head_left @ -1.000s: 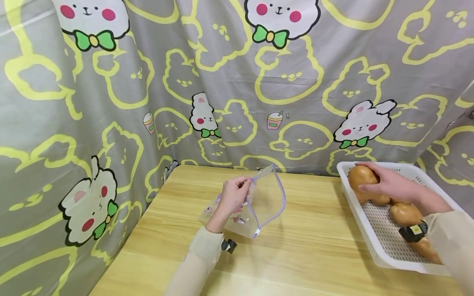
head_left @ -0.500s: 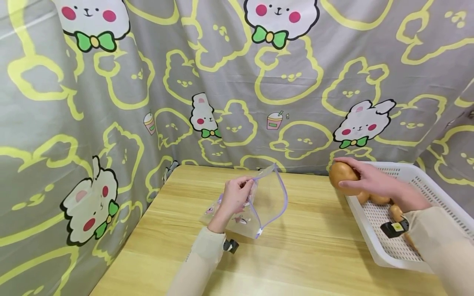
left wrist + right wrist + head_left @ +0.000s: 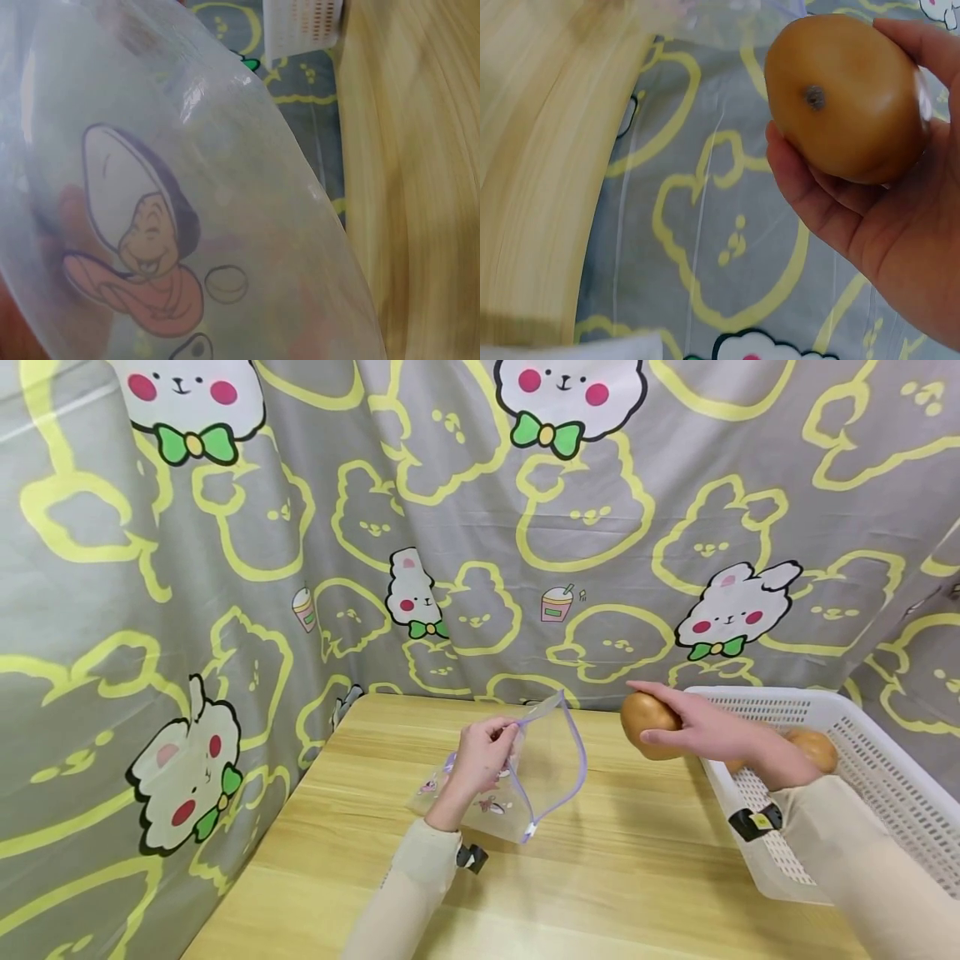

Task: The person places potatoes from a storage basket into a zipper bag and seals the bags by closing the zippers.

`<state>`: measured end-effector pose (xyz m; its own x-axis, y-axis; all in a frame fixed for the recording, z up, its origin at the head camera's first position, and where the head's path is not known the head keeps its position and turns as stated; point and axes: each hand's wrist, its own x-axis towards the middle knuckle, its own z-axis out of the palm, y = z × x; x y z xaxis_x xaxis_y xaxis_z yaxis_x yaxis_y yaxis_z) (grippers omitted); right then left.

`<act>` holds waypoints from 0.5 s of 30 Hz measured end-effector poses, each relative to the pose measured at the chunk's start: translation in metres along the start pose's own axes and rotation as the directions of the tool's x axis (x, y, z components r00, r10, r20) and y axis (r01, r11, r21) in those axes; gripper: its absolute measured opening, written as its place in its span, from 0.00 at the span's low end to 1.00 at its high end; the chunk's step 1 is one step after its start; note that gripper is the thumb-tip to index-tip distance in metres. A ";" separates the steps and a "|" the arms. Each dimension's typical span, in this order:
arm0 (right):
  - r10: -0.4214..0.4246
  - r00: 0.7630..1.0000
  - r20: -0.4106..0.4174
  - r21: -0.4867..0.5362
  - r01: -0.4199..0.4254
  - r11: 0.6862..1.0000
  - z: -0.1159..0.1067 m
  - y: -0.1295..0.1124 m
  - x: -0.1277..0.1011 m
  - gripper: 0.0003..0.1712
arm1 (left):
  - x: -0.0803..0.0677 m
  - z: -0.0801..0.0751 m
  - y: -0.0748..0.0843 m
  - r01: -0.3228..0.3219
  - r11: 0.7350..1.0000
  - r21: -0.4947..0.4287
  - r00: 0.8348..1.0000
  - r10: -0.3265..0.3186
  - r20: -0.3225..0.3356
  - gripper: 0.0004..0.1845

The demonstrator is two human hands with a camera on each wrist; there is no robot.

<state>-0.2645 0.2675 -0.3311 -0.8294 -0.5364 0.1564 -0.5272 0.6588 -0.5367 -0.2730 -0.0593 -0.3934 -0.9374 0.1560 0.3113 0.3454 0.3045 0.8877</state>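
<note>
Near the middle of the table, my left hand (image 3: 482,752) pinches the upper edge of a clear zip bag (image 3: 491,820) with a purple zip and cartoon prints. The bag's mouth gapes toward the right, its white slider at the lower corner. A printed cartoon figure on the bag (image 3: 142,225) fills much of the left wrist view. My right hand (image 3: 705,722) holds a smooth brown pear (image 3: 645,720) above the table, between bag and basket. In the right wrist view, fingers and thumb curl round the pear (image 3: 847,90), whose dark blossom end shows.
A white perforated basket (image 3: 757,872) stands at the table's right side. More brown pears (image 3: 813,748) lie in it, partly hidden by my right arm. Behind the wooden table (image 3: 600,893) hangs a grey cartoon-print curtain (image 3: 465,510).
My right hand has lifted the pear out of the basket and carried it left toward the bag. My left hand and the bag have shifted only slightly right.
</note>
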 end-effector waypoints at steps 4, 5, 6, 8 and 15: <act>0.010 1.000 -0.004 0.004 -0.010 1.000 0.005 -0.010 0.006 0.39 | 0.000 0.001 0.000 0.006 1.000 0.005 1.000 -0.006 -0.004 0.11; 0.010 1.000 -0.011 0.007 -0.010 1.000 0.007 -0.012 0.008 0.38 | 0.000 0.001 0.000 0.007 1.000 0.005 1.000 -0.007 -0.005 0.11; 0.010 1.000 -0.017 0.009 -0.010 1.000 0.008 -0.015 0.010 0.37 | -0.001 0.001 0.001 0.008 1.000 0.004 1.000 -0.008 -0.004 0.10; 0.007 1.000 -0.025 0.022 -0.006 1.000 0.011 -0.019 0.013 0.34 | -0.001 0.002 0.001 0.008 1.000 0.003 1.000 -0.008 -0.003 0.10; -0.051 0.999 0.002 0.028 0.051 0.998 0.018 -0.027 0.021 0.34 | 0.000 0.003 0.002 0.001 1.000 0.006 1.000 -0.001 -0.002 0.11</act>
<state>-0.2642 0.2290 -0.3277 -0.8010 -0.5705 0.1817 -0.5635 0.6156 -0.5509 -0.2722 -0.0560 -0.3924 -0.9378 0.1541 0.3110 0.3448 0.3100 0.8860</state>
